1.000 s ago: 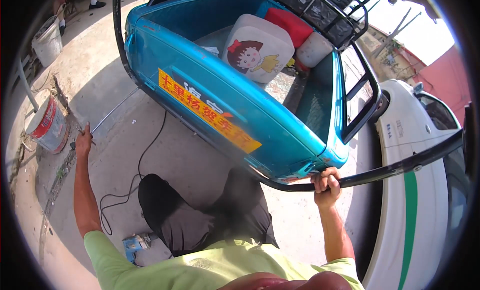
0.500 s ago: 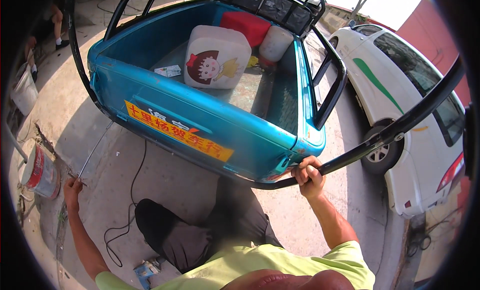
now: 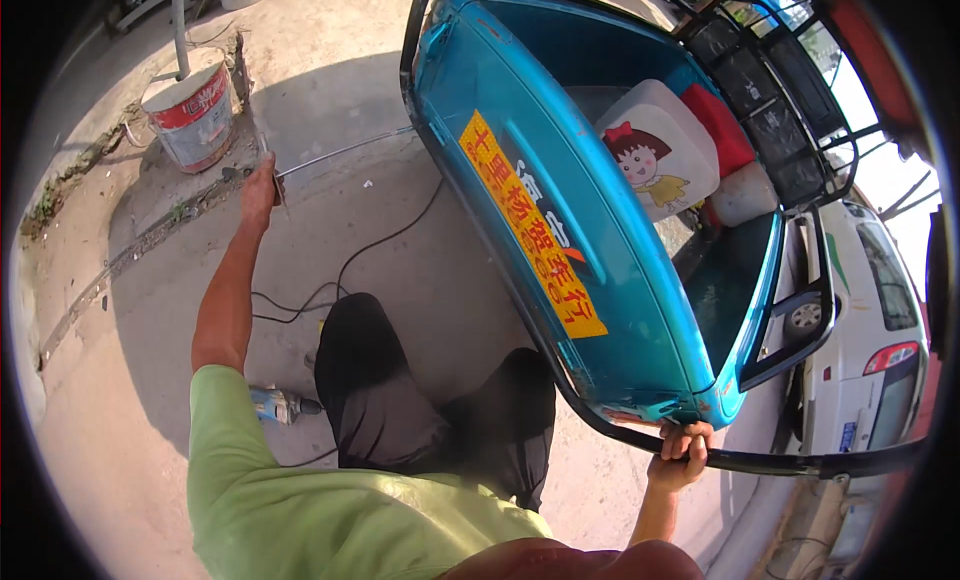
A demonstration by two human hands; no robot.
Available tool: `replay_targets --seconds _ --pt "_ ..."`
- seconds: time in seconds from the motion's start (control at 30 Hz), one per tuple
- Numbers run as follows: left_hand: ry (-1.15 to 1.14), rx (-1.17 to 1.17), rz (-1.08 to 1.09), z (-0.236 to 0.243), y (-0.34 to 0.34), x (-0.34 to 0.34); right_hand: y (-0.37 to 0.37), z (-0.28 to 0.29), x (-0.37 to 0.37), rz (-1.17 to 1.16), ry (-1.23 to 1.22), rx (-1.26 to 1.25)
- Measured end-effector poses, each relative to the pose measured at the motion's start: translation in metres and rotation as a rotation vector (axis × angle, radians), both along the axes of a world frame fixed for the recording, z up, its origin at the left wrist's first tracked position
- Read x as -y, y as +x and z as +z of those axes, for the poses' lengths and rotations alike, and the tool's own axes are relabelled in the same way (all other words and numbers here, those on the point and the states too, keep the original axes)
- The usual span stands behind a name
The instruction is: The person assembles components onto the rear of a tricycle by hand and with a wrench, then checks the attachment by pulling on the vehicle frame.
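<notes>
Stretched out to the left, my left hand [image 3: 262, 190] is closed on the handle end of a long, thin T-handled metal rod [image 3: 345, 152]. The rod's far end reaches the lower edge of a blue cargo bed [image 3: 640, 290] and is lost to sight there. My right hand [image 3: 685, 450] has its fingers wrapped round a black tubular bar [image 3: 790, 464] beside the bed's near corner. A yellow sticker with red lettering [image 3: 540, 240] is on the bed's tailgate. Inside the bed lies a pale block with a cartoon picture [image 3: 665, 145].
A red and white bucket [image 3: 195, 120] with a pole in it stands beyond my left hand. A blue power tool [image 3: 275, 405] lies by my leg, and a black cable [image 3: 375, 242] crosses the ground. A white car [image 3: 885, 325] is parked at the right.
The view has turned left, so the bed now appears tilted and further right. My left hand still holds the rod, and my right hand stays on the bar.
</notes>
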State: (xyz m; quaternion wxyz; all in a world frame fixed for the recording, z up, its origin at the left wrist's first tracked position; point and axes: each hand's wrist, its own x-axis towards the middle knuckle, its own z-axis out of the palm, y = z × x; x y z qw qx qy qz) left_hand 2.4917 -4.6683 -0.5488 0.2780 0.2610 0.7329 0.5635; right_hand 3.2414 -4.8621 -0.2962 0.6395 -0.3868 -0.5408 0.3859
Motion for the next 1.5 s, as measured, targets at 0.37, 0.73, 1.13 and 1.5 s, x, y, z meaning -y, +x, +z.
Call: replay_targets --seconds 0.37,0.73,1.13,1.5 --pt "-0.164 0.325 0.056 0.038 -0.004 0.015 0.004 -0.003 -0.01 0.057 -0.007 -0.033" --pt "0.204 -0.415 -0.222 0.025 0.014 0.058 0.002 -0.006 -0.009 0.006 -0.012 -0.021" --pt "0.118 -1.318 -0.177 0.043 0.028 0.04 0.002 -0.005 -0.008 -0.016 -0.026 0.03" --pt "-0.308 -0.391 -0.186 0.062 0.013 0.012 0.033 -0.021 -0.012 0.013 0.017 0.02"
